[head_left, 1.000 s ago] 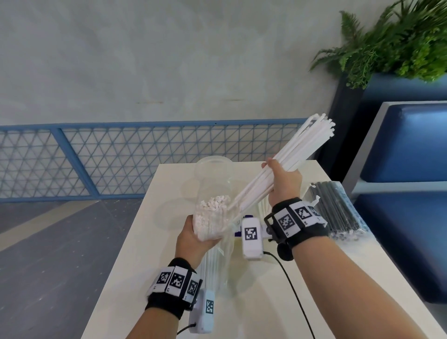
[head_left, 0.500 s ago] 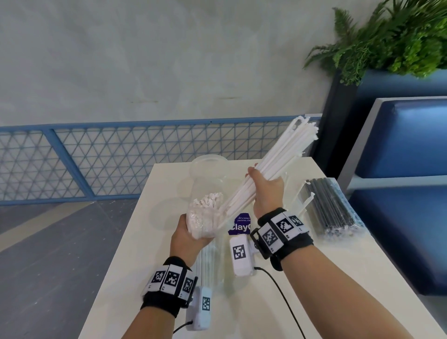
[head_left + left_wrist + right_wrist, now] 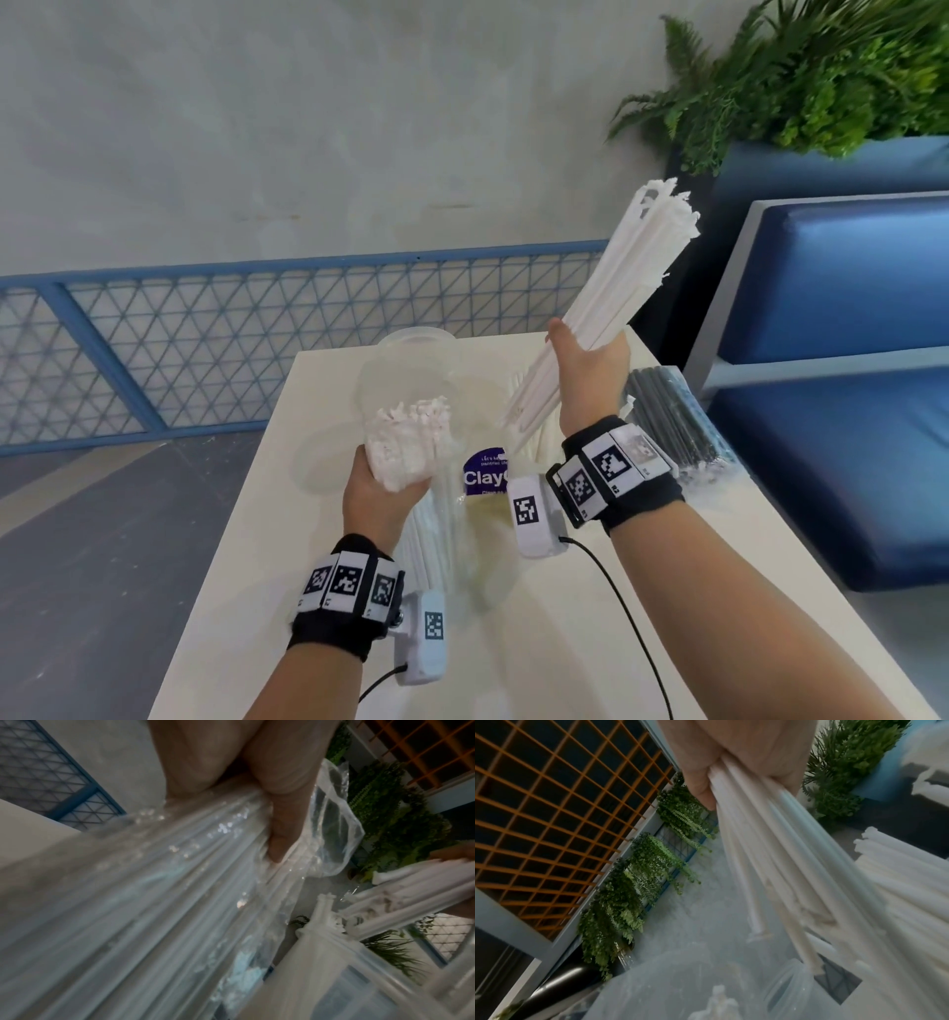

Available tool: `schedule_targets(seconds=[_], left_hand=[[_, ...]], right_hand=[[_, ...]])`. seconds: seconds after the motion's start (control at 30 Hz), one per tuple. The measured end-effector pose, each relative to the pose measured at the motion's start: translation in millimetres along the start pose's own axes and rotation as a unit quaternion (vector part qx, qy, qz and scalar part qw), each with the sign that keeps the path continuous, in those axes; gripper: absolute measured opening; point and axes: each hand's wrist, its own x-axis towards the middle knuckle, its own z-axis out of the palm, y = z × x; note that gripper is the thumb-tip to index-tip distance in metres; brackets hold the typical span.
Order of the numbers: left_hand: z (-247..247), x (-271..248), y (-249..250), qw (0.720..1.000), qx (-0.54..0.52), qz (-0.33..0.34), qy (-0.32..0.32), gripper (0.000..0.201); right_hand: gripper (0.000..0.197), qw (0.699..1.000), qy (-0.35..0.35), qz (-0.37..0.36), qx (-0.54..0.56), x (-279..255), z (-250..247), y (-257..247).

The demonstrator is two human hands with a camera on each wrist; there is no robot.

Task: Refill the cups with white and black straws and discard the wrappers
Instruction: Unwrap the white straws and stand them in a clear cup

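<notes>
My left hand (image 3: pixel 382 491) grips a clear plastic pack of white straws (image 3: pixel 411 447) above the white table (image 3: pixel 565 642); the left wrist view shows my fingers (image 3: pixel 280 839) curled round the crinkled wrapper (image 3: pixel 331 833). My right hand (image 3: pixel 590 367) holds a separate bundle of white straws (image 3: pixel 621 298) clear of the pack, tilted up to the right; the same bundle (image 3: pixel 770 852) fills the right wrist view. Two clear cups (image 3: pixel 411 354) stand behind the pack. A wrapped pack of black straws (image 3: pixel 672 416) lies at the table's right edge.
A purple-labelled package (image 3: pixel 485 475) lies on the table between my hands. A blue bench (image 3: pixel 847 411) stands right of the table, with a planter of green ferns (image 3: pixel 801 77) behind it. A blue mesh fence (image 3: pixel 205 349) runs along the grey wall.
My right hand has pulled its bundle of white straws fully out of the pack and lifted it up and to the right. The left hand keeps hold of the pack.
</notes>
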Motion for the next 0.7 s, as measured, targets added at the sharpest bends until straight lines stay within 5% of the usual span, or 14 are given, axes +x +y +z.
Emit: schedule_targets(seconds=[0.23, 0.5, 0.7], left_hand=[[13.5, -9.8, 0.4, 0.999, 0.000, 0.002, -0.036, 0.068], [15.6, -13.8, -4.1, 0.998, -0.009, -0.018, -0.059, 0.064], [16.2, -16.1, -6.6, 0.998, -0.016, -0.021, -0.061, 0.058]], right_hand=[[0.020, 0.996, 0.005, -0.081, -0.022, 5.6, -7.7, -8.9], [0.034, 0.994, -0.038, -0.019, -0.105, -6.9, -17.7, 34.0], [0.022, 0.986, -0.054, -0.106, -0.114, -2.0, -25.0, 39.1]])
